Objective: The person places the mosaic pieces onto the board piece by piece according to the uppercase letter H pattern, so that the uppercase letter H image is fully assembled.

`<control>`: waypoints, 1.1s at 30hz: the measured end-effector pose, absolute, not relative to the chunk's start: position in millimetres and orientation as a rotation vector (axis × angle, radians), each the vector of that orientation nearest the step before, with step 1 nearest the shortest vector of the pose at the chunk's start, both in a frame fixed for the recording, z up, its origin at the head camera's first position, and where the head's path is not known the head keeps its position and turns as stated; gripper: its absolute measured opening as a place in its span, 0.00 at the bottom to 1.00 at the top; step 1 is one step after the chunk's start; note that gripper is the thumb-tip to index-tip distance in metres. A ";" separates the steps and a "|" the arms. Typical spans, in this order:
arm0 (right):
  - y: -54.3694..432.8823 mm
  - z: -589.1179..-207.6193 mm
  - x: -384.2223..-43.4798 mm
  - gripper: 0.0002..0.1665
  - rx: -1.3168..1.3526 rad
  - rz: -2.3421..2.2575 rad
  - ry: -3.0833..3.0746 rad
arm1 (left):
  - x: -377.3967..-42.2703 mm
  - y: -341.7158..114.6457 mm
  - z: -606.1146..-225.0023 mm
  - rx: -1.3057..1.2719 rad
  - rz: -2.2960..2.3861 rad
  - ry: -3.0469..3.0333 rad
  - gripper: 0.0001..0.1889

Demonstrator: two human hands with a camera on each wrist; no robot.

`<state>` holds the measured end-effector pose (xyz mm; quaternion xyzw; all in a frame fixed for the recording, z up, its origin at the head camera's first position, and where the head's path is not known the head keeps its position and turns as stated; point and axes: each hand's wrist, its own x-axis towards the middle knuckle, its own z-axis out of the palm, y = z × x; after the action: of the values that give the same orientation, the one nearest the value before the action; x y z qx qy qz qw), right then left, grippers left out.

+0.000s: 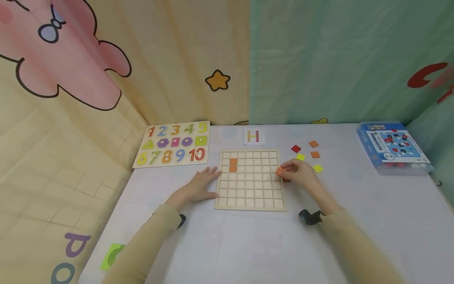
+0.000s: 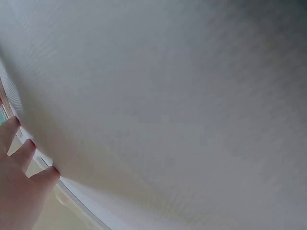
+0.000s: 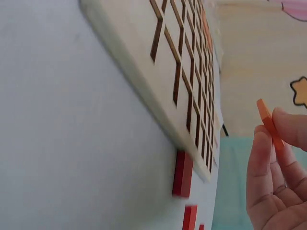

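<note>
Grid board (image 1: pixel 250 183) lies flat approx. mid-surface (image 1: pixel 248 248), w/ 2 inset orange tiles (image 1: pixel 233 168), 2nd col. from L, one directly above the other. Your L hand (image 1: pixel 198 185) rests at the board's L edge, fingers extended & gripping nothing; L wrist cam cuts most of it off at btm L, & the pale expanse filling that view is too blurry to read. Your R hand (image 1: pixel 299 172) pinches an orange tile (image 3: pixel 267 120) btwn thumb & fingers, near the board's R edge; fingertips cover part of it, & R wrist cam shows it nearly edge-on, apart from the board. Dark red tile (image 1: pixel 287 180) by that edge is mostly hidden under your R hand in head view; can't tell if it touches the board. More red pieces (image 3: pixel 189 218) sit at the btm of R wrist view, ptly cut off. Yellow tile (image 1: pixel 300 157) is just past your R hand. Pattern card (image 1: pixel 254 136) beyond the board: details too small to read. Your L sleeve (image 1: pixel 150 240) blocks part of a green piece (image 1: pixel 111 252).
</note>
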<state>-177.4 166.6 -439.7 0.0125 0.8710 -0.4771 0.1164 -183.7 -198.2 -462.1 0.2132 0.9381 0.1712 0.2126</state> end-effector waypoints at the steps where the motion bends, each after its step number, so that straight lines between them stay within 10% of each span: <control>1: 157.5 -440.9 -179.3 0.24 0.027 -1.406 2.545 | -183.8 -198.4 -462.4 0.593 0.477 2.606 0.45; 33: 28.0 -458.6 -213.1 0.05 -0.206 -1.256 2.556 | -186.7 -200.7 -464.6 0.614 0.491 2.589 0.45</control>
<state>-213.1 28.0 -458.6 -0.0714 0.8860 -0.4353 0.1429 -186.7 -200.7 -464.6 0.2214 0.9343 0.1770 0.2162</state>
